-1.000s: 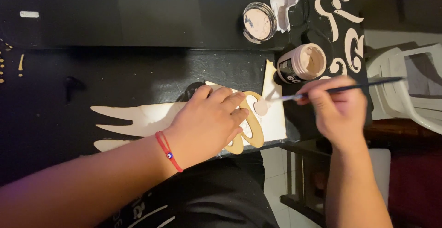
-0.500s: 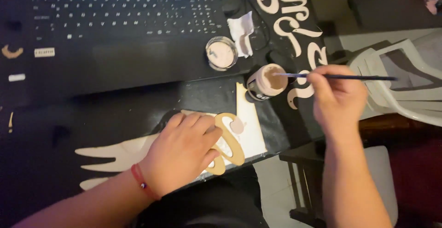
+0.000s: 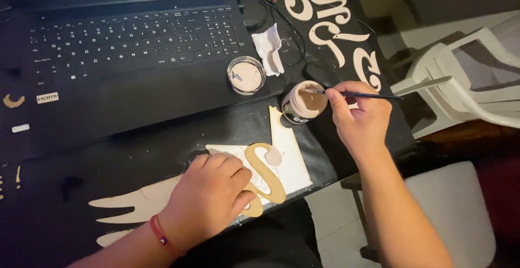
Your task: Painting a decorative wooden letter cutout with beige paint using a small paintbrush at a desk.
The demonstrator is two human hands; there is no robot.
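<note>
A black surface [image 3: 162,138] fills most of the view, dim under warm indoor light. At its far end stands an open black laptop [image 3: 130,40], its screen edge glowing pale along the top. Beyond the surface's right edge, out past the right-hand side, a white plastic chair [image 3: 471,78] stands on a reddish-brown floor [image 3: 466,138], with a paler strip of floor [image 3: 433,30] farther off. Closer in, below that edge, a light grey seat or stool top [image 3: 455,208] shows, with a dark frame beneath the surface beside it. The far right corner falls into shadow, and no wall or window can be made out.
</note>
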